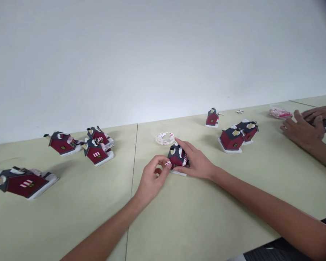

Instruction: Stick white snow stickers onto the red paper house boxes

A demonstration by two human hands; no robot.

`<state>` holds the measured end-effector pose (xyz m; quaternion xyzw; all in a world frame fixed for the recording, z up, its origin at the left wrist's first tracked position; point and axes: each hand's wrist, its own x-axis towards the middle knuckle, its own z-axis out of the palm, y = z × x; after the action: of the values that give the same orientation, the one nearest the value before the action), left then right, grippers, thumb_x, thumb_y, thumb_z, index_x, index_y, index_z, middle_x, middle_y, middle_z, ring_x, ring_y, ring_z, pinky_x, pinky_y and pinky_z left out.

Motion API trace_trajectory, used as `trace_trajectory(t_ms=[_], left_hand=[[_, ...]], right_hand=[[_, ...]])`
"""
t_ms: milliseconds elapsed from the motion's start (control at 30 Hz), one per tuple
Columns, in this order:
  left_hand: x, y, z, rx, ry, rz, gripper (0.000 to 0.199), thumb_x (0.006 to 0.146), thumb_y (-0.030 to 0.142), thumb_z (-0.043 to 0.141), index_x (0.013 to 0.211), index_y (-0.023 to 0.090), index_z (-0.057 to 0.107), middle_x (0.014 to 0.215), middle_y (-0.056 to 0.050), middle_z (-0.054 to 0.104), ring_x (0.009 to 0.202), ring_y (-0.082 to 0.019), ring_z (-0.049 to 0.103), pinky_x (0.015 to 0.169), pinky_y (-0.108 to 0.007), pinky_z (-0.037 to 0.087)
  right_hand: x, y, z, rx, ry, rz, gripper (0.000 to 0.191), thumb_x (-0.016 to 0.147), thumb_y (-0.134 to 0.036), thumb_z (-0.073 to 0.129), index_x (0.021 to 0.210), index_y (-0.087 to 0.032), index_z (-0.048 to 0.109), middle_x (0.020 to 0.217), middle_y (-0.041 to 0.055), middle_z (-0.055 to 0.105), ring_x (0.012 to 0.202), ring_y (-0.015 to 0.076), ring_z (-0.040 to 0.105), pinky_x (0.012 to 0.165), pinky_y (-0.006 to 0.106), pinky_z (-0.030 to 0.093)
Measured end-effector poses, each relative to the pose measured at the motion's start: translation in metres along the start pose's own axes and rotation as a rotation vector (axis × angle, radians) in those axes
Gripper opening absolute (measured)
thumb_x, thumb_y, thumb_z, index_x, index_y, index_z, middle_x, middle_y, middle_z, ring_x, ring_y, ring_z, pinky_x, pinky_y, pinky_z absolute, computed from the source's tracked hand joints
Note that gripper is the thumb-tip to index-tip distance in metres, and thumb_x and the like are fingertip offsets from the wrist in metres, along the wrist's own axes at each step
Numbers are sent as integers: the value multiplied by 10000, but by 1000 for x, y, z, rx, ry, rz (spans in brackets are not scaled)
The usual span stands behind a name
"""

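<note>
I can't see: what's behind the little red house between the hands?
Behind and left of the small red model house with a dark snowy roof lies a flat white-and-red ring. Its far wall is hidden.

- You're in a plain workroom, perhaps a craft room or classroom; nothing here settles which.
- Your bench is long pale-green tables (195, 224) butted together, with a seam (132, 174) between them.
- A bare white wall (152, 61) runs behind them.
- Miniature red houses (23, 183) sit in clusters along the tabletop.
- A second person's hands (304, 127) share the table on your right.
</note>
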<state>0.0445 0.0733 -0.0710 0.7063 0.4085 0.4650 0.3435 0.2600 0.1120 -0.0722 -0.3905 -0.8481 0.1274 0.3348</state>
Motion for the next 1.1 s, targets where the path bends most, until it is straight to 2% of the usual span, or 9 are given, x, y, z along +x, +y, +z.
trace_trajectory(t_ms=[133,233,300,400,533,700,800,967,1100], left_hand=[[-1,-4,-5,220,-94,264,198,985,212,514,1115,225,663,996,-51,625,836,-125,597,678,-230,472],[-1,-7,-7,271,-107,327,234,990,177,493,1169,225,636,1024,-57,659,865,-132,629,708,-241,492],[-2,-7,-7,273,-90,278,207,984,204,517,1172,223,602,1019,-47,681,857,-134,649,682,-233,496],[-3,-5,-6,271,-66,150,119,963,281,565,1060,216,591,936,-14,695,728,-117,635,590,-210,465],[-3,0,-4,246,-94,85,126,955,315,563,953,217,642,887,-8,711,669,-115,601,570,-209,434],[-3,7,2,63,-31,-74,160,902,360,634,902,202,663,859,-27,719,705,-148,636,600,-228,435],[-3,9,7,-114,9,-170,196,868,385,673,878,198,614,814,-23,708,749,-160,653,638,-231,453],[-3,12,13,-313,47,-361,352,823,459,713,888,222,462,713,3,686,639,-143,621,470,-190,370],[-2,14,13,-376,40,-410,402,793,483,736,895,225,446,709,3,682,648,-151,631,437,-182,365]], right_hand=[[-2,-3,0,33,-8,-8,1035,808,-636,690,1594,-329,91,1514,118,434,1329,329,480,1016,504,493],[-2,-4,0,49,3,3,983,836,-622,665,1591,-323,111,1502,119,443,1311,325,492,1001,498,501],[-3,-5,0,52,9,4,942,859,-613,641,1589,-317,124,1493,124,449,1305,325,496,994,497,503],[-3,-6,-1,47,4,-3,980,838,-630,656,1592,-309,119,1488,136,449,1287,339,505,978,504,508],[-3,-8,-1,45,-7,4,1018,829,-639,661,1599,-314,81,1490,140,444,1276,343,510,966,506,515],[-3,-10,1,43,-10,2,1035,823,-639,668,1601,-320,64,1497,151,429,1291,360,497,970,526,510],[-3,-10,2,40,0,14,1023,829,-625,671,1599,-322,70,1502,148,422,1309,358,484,979,523,507],[-3,-10,3,40,16,23,982,838,-577,687,1591,-330,106,1510,125,420,1355,335,448,1048,517,467],[-4,-9,4,57,21,31,971,835,-572,693,1586,-333,127,1510,123,421,1360,333,446,1056,524,463]])
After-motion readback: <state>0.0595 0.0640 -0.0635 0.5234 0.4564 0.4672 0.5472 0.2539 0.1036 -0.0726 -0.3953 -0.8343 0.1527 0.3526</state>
